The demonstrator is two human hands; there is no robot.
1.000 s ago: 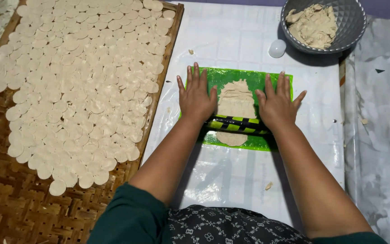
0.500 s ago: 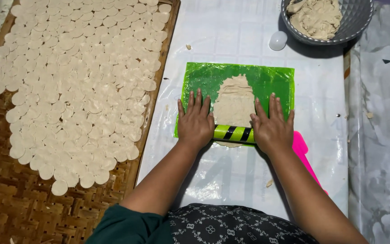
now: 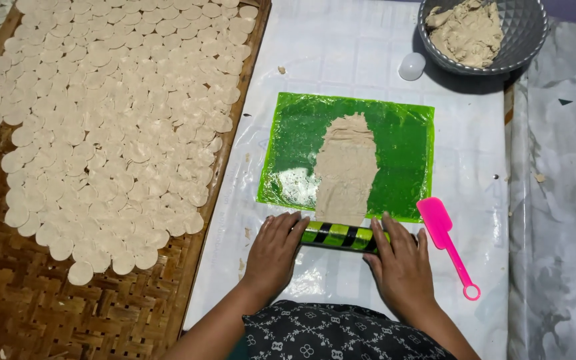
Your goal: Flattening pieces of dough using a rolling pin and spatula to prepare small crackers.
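Left hand [image 3: 276, 248]: flat, fingers spread, palm down on the left end of the rolling pin; pressing, not clamped.
Right hand [image 3: 401, 261]: flat, fingers spread, on the pin's right end; well apart from the left hand.
Rolling pin [image 3: 338, 235]: green with black stripes, lying crosswise just past the near edge of the green sheet, at 6 o'clock from the dough.
Green sheet [image 3: 405, 157]: glossy plastic, rectangular, on the white table cover [image 3: 341, 50].
Rolled dough [image 3: 346, 167]: beige, thin, long strip running from 12 to 6 o'clock down the sheet's middle; near end touching the pin.
Pink spatula [image 3: 445, 237]: at 3 o'clock from the right hand, just beside it, blade near the sheet's corner.
Grey bowl [image 3: 525, 40]: at 1 o'clock from the sheet, holding a lump of dough.
White round object [image 3: 412, 66]: small, just beside the bowl.
Woven tray [image 3: 8, 313]: at 9 o'clock, well apart from the hands, covered with dough discs [image 3: 115, 113] overlapping in rows.
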